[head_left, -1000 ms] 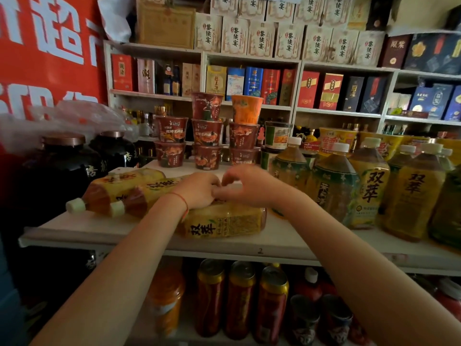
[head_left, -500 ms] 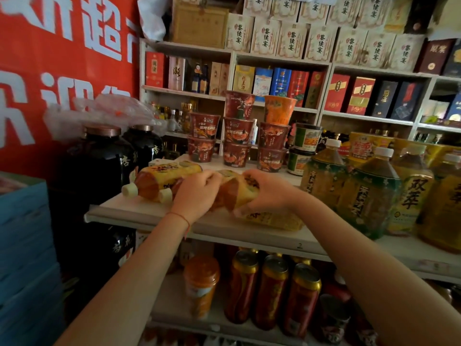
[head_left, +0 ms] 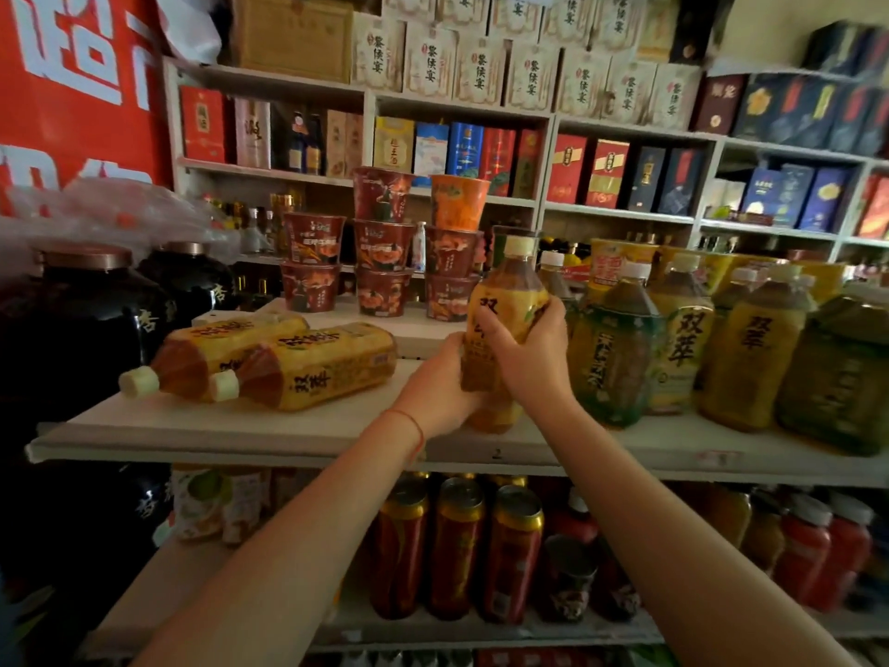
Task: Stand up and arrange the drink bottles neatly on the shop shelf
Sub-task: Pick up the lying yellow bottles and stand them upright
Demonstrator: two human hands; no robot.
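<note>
Gripping the yellow tea bottle upright, my left hand clasped its base and my right hand its middle. Its long axis stood vertical on the shelf board; standing bottles lay at three o'clock, two toppled bottles at nine.

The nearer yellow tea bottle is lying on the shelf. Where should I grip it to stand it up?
Grip the nearer lying bottle round its labelled body from above and in front. Its cap points left toward you, and a second lying bottle sits close behind it.
</note>
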